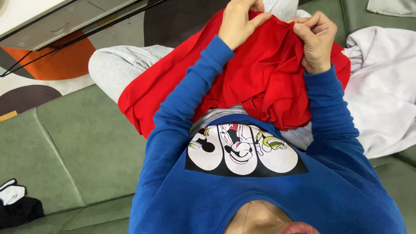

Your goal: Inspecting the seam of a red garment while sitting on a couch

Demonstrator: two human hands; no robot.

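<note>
1. Green was the ground of it all: a broad olive-green cushioned sofa (pixel 86 147) lay under the seated person, whose grey sweatpants-clad knee (pixel 117 65) pushed out toward the patterned orange, brown and cream rug (pixel 56 65).

2. Next in size, the soft red knit garment (pixel 255 82) lay heaped across the lap, bunched in deep folds, one flap trailing down over the left thigh onto the sofa. It looked light and thoroughly limp, a cloth that would sag wherever it was not held, and not slippery, I'd judge.

3. Off to the right, a pale lilac crumpled garment (pixel 381 86) lay spread on the sofa cushion, just beside the red one and touching its edge.

4. Blue sleeves ran up to both hands at the far edge of the red cloth. The left hand (pixel 238 24) was closed, pinching the upper hem between thumb and fingers.

5. The right hand (pixel 316 41) was closed too, fingers curled over a gathered bit of the same hem, close beside the left.

6. That stitched hem seemed the sensible place to take hold: firmer than the loose body, and two spaced pinches there would let the rest hang straight.

7. Smallest of all, a little black-and-white bundle of cloth (pixel 17 203) lay at the sofa's near-left edge, well apart from everything.
</note>
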